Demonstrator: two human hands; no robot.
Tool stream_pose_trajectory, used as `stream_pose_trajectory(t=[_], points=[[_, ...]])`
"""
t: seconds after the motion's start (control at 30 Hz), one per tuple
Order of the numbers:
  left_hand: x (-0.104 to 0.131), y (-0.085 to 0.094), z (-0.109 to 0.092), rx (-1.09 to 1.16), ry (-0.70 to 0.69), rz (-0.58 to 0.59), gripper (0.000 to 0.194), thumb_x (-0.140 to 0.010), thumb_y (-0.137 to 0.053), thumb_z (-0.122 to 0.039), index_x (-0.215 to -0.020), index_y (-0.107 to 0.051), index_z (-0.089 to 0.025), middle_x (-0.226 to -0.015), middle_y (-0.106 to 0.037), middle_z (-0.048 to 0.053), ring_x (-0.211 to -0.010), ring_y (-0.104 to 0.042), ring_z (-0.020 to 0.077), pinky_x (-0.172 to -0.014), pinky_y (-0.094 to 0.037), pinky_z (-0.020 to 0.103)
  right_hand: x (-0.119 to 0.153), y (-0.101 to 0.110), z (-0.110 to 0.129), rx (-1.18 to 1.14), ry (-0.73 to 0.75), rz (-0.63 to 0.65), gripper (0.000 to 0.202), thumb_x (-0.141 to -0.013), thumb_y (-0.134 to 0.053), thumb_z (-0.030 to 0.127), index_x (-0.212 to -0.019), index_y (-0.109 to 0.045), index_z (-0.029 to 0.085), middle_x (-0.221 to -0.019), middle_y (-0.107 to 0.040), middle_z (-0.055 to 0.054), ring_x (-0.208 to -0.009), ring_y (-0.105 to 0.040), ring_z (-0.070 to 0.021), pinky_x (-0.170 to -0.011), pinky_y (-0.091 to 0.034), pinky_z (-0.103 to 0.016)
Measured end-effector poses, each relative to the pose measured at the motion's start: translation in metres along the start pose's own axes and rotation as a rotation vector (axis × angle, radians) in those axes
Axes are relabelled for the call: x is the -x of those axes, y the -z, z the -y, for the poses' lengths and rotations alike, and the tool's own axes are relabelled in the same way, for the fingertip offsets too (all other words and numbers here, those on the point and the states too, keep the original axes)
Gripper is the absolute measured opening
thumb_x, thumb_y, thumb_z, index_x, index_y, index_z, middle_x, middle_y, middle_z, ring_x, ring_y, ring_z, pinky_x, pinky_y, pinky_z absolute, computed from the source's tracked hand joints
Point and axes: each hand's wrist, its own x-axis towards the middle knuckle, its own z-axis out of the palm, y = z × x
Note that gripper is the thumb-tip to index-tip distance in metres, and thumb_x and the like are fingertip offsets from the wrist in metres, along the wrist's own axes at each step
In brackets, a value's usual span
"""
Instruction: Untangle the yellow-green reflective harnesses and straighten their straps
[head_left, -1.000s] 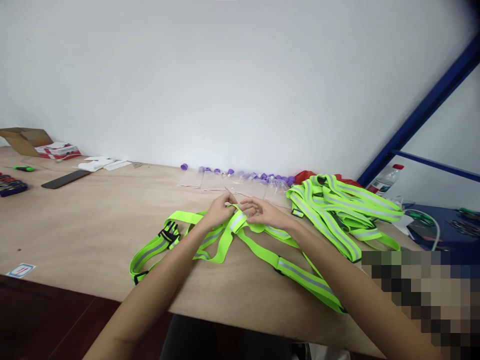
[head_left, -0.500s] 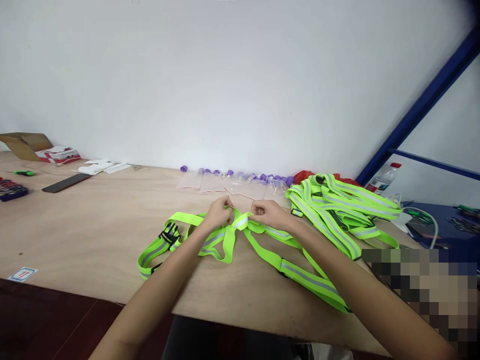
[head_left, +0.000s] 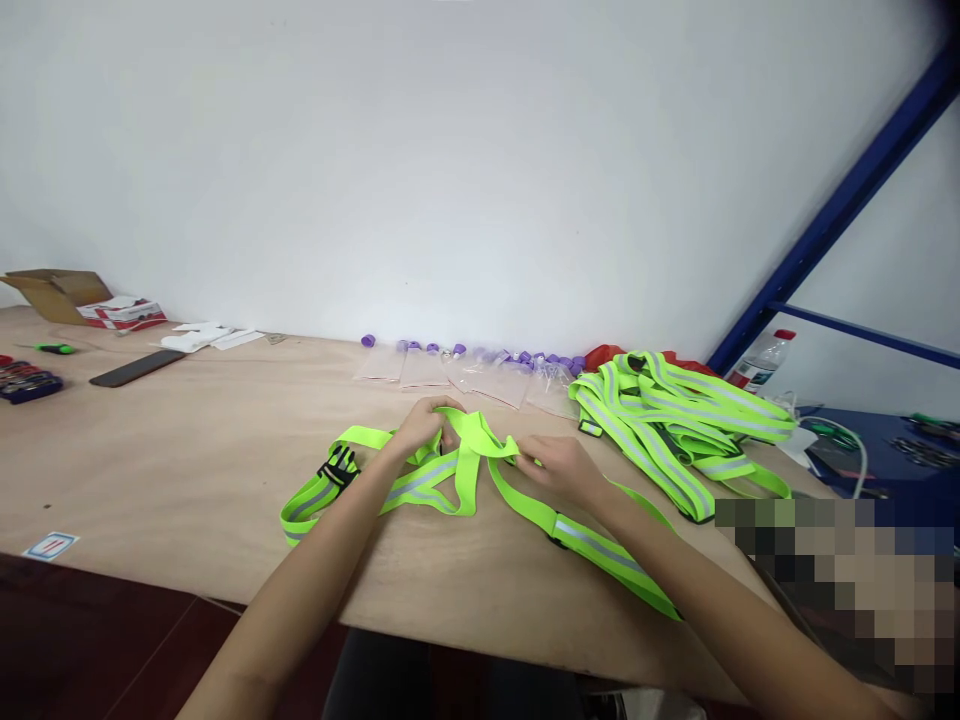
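Note:
A neon-yellow reflective strap (head_left: 469,470) with grey stripes lies in loops on the wooden table, its middle raised between my hands. My left hand (head_left: 426,425) is closed around a section of it left of the crossing. The fingers of my right hand (head_left: 559,465) pinch a bunched part on the other side. A black side-release buckle (head_left: 341,468) sits on the loop left of my left forearm. Toward the front right, a striped length runs under my right forearm. Beyond my right hand lies a heap of similar reflective straps (head_left: 675,410).
Clear plastic bags (head_left: 487,378) with purple pieces line the wall. A bottle with a red cap (head_left: 761,362) stands at the right by a blue frame (head_left: 847,210). On the left are a dark flat bar (head_left: 137,368), white papers and an opened cardboard box (head_left: 56,290).
My hands have moved apart, the left a little leftward and the right rightward. The strap section between them is pulled out longer and its crossing has loosened.

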Motion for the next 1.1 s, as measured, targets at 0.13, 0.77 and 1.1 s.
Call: stream_pose_trajectory(t=[0.13, 0.77, 1.1], points=[[0.007, 0.008, -0.007, -0.073, -0.036, 0.175, 0.033, -0.078, -0.056, -0.023, -0.109, -0.067, -0.018, -0.057, -0.063, -0.001, -0.056, -0.061, 0.0165, -0.055, -0.045, 0.025, -0.001, -0.001, 0.000, 0.002, -0.086, 0.003, 0.026, -0.095, -0.047, 0.027, -0.071, -0.052, 0.021, -0.061, -0.055, 0.002, -0.056, -0.047, -0.0132, -0.057, -0.022, -0.028], [0.024, -0.010, -0.026, -0.144, -0.159, 0.119, 0.026, -0.077, -0.067, -0.043, -0.077, -0.059, -0.018, -0.063, -0.047, -0.006, -0.056, -0.042, 0.0110, -0.053, -0.032, 0.023, -0.023, 0.000, 0.014, -0.140, -0.447, -0.176, 0.039, -0.091, -0.053, 0.044, -0.062, -0.038, 0.022, -0.058, -0.048, 0.003, -0.055, -0.044, -0.0128, -0.055, -0.028, -0.026], [0.022, -0.012, -0.026, -0.038, -0.191, 0.129, 0.028, -0.087, -0.057, -0.044, -0.095, -0.057, -0.018, -0.076, -0.061, 0.001, -0.058, -0.056, 0.0141, -0.053, -0.044, 0.025, 0.005, -0.024, 0.040, -0.367, -0.303, 0.028, 0.058, -0.084, -0.062, 0.022, -0.141, -0.051, 0.023, -0.137, -0.062, -0.012, -0.117, -0.062, -0.0273, -0.097, -0.050, -0.043]])
